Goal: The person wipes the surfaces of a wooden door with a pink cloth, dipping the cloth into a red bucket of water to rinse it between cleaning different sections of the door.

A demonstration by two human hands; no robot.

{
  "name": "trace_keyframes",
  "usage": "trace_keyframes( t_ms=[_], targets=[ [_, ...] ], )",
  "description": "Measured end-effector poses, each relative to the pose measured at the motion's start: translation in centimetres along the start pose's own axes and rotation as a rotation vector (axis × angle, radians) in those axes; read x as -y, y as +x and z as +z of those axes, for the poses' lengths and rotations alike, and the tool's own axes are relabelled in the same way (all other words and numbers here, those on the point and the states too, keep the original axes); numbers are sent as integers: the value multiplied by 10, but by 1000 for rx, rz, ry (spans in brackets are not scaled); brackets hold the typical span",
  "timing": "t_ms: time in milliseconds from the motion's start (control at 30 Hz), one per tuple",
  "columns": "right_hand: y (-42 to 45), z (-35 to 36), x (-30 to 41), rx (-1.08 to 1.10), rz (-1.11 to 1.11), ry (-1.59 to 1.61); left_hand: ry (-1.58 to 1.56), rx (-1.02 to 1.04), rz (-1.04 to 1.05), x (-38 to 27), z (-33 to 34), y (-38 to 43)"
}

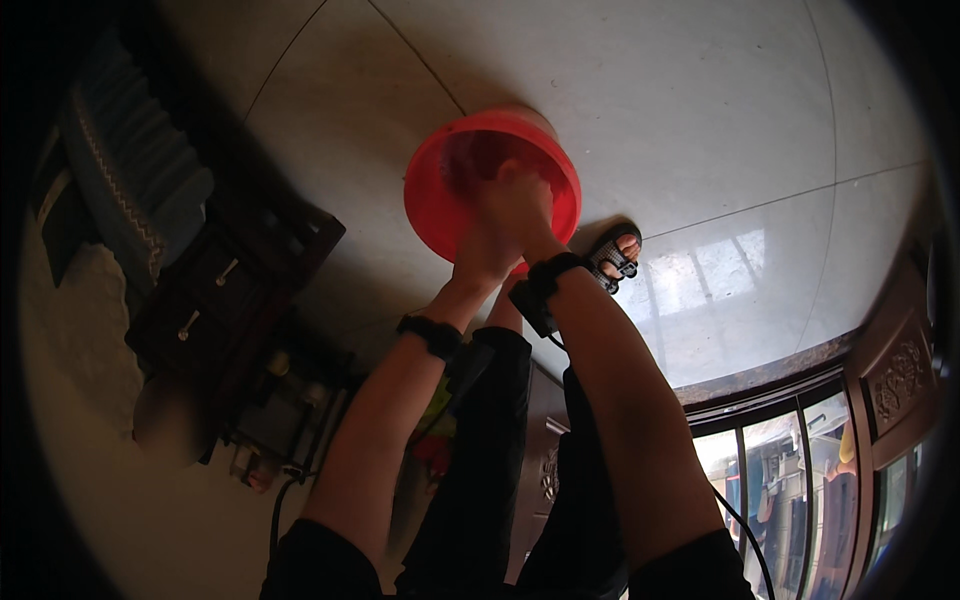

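A red plastic basin point(427, 202) stands on the tiled floor point(720, 97) before me. Both of my hands reach down into it. My left hand point(486, 244) is low at the near side, its fingers hidden behind the other hand. My right hand point(525, 199) lies over it, blurred, with its fingers curled. Darker, shiny patches show on the basin's inside, perhaps water. Whether either hand grips something is hidden. Black bands with small devices, one at the left wrist point(431, 335) and one at the right wrist point(551, 289), are strapped on.
My sandalled foot point(619, 251) rests right of the basin. On the left stands a dark wooden cabinet point(202, 307) with drawer handles, beside a grey-blue cushioned seat point(150, 172). A carved wooden door point(892, 382) and barred glass panels point(772, 450) are at lower right. A cable point(742, 525) trails by my right arm.
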State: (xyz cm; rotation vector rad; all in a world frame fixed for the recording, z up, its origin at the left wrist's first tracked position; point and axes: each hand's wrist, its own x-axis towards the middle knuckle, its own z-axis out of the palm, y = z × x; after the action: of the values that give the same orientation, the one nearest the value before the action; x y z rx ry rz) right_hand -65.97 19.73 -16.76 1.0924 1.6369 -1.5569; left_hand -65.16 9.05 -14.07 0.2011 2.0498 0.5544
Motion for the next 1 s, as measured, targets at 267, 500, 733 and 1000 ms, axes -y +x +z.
trace_keyframes(
  t_ms=[267, 500, 733, 1000],
  targets=[
    [0, 5, 1, -33, -28, 117, -341, 30, -92, -4, -5, 1],
    [-34, 24, -43, -175, -344, 489, -282, 80, -67, -2, -30, 3],
    [-78, -52, -1, -249, -464, 234, -235, 67, 127, -16, -49, -48],
    [-34, -45, 32, -585, -529, -319, -435, -500, -129, 48, -58, -32]
  ],
)
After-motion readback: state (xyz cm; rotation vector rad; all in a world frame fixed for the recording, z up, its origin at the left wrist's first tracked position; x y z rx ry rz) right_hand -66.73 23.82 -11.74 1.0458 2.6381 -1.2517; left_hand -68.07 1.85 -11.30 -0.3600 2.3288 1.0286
